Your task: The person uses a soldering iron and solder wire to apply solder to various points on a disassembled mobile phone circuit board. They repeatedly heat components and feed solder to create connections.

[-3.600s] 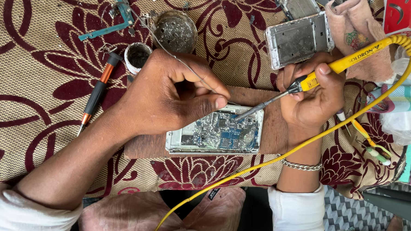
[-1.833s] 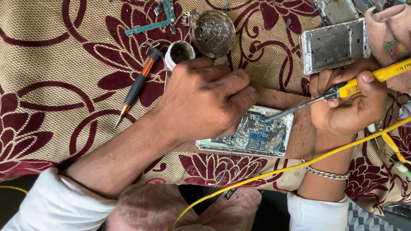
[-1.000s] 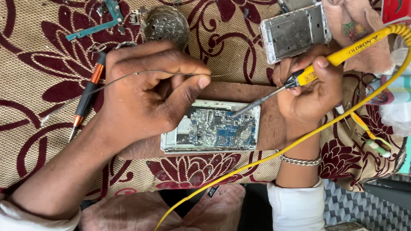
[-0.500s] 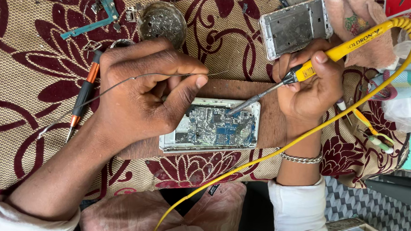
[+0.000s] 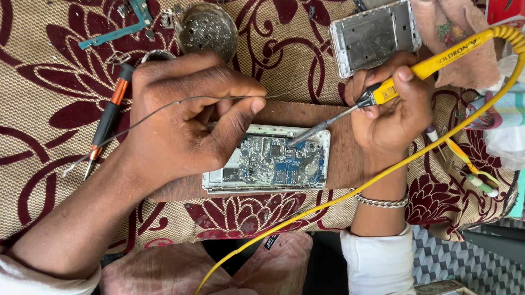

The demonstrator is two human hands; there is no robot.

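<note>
The left hand [image 5: 184, 120] is pinching a thin grey solder wire [image 5: 158, 109] between thumb and forefinger, the other fingers curled under. The wire is running almost level, its free end pointing toward the right hand and stopping just short of it; its other end is trailing away past the left wrist over the patterned cloth [image 5: 30, 66].

The right hand [image 5: 394, 115] is closed around a yellow-handled soldering iron [image 5: 419, 69], thumb and fingers wrapped on the grip near the metal shaft. The iron's long axis is lying on a slant: the tip is pointing down and toward the left hand, resting on the opened phone [image 5: 271, 161], while the handle is rising away beyond the right hand. A yellow cord [image 5: 343, 195] is looping from the handle's far end, down past the right wrist, toward the person's lap.

The opened phone is lying flat between the 2 hands, long axis running from hand to hand, board side up, on a brown wooden board [image 5: 340, 118] set on the worktop. The left fingertips are touching its nearer end.

Beyond the left hand, a round metal tin [image 5: 207, 30] and an orange and black screwdriver [image 5: 107, 120] are resting on the cloth. Beyond the right hand, a second phone frame [image 5: 374, 31] is lying tilted.
</note>
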